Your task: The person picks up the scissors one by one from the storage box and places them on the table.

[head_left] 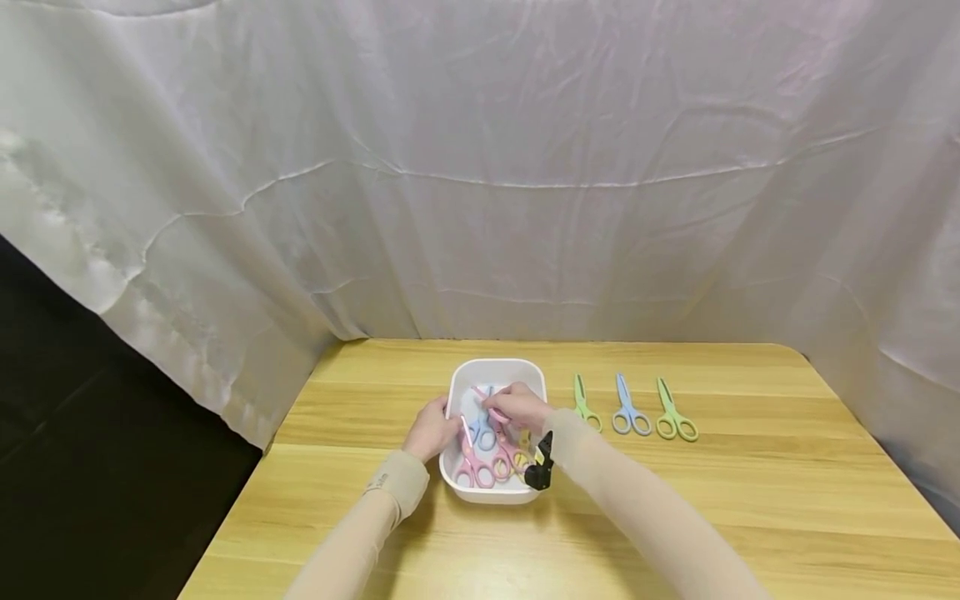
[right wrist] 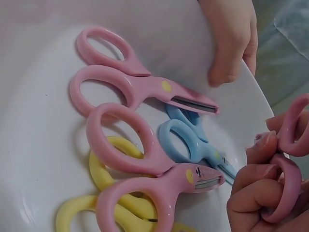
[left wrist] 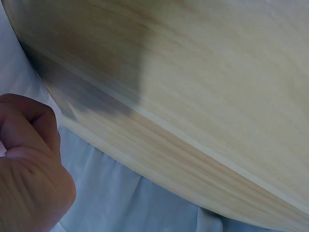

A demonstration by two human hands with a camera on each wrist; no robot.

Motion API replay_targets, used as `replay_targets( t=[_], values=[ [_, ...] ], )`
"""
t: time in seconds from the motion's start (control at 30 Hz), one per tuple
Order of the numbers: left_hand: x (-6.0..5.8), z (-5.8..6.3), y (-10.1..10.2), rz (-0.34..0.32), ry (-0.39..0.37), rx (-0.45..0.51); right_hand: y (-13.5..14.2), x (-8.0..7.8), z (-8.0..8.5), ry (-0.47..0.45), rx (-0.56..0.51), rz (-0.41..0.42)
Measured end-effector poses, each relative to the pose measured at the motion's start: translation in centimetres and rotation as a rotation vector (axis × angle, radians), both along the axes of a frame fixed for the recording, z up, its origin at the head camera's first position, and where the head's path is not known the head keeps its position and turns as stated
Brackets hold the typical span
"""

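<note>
A white plastic bin [head_left: 498, 372] stands on the table with several scissors in it. At its left wall, my left hand [head_left: 432, 431] grips the rim, thumb over the inner side. My right hand [head_left: 523, 408] reaches into the bin and holds pink scissors [right wrist: 292, 180] by their finger loops; their blades are mostly hidden in the right wrist view. Below lie two more pink scissors, one [right wrist: 149, 89] near the left hand and another [right wrist: 169, 187] on top of yellow scissors [right wrist: 98, 169]. Blue scissors [right wrist: 205, 151] lie partly under the upper pink ones.
Right of the bin, three scissors lie in a row on the wooden table [head_left: 787, 492]: green [head_left: 581, 397], blue [head_left: 625, 395] and green [head_left: 667, 403], blades pointing away. A pale curtain [head_left: 525, 250] hangs behind the table and along its sides.
</note>
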State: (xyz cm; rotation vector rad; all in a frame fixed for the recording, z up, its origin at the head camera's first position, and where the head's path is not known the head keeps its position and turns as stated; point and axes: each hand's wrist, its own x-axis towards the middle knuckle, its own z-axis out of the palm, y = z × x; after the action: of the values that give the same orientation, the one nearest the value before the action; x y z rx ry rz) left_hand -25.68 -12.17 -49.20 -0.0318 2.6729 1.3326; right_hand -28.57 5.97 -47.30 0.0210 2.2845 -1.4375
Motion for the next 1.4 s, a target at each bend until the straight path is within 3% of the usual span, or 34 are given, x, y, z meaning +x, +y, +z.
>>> replay_targets(
  t=[0.37, 0.87, 1.1, 1.4],
  values=[
    [0.1, 0.1, 0.0, 0.009, -0.012, 0.012, 0.5, -0.5, -0.3, -0.017, -0.134, 0.034],
    [0.2, 0.2, 0.0, 0.011, -0.002, -0.002, 0.8, 0.1, 0.3, -0.077, -0.315, 0.034],
    [0.2, 0.0, 0.0, 0.011, -0.003, -0.002, 1.1, 0.4, 0.3, -0.078, -0.344, 0.031],
    [0.2, 0.1, 0.0, 0.003, 0.0, -0.011, 1.6, 1.1, 0.6, -0.083, -0.46, 0.024]
  ],
)
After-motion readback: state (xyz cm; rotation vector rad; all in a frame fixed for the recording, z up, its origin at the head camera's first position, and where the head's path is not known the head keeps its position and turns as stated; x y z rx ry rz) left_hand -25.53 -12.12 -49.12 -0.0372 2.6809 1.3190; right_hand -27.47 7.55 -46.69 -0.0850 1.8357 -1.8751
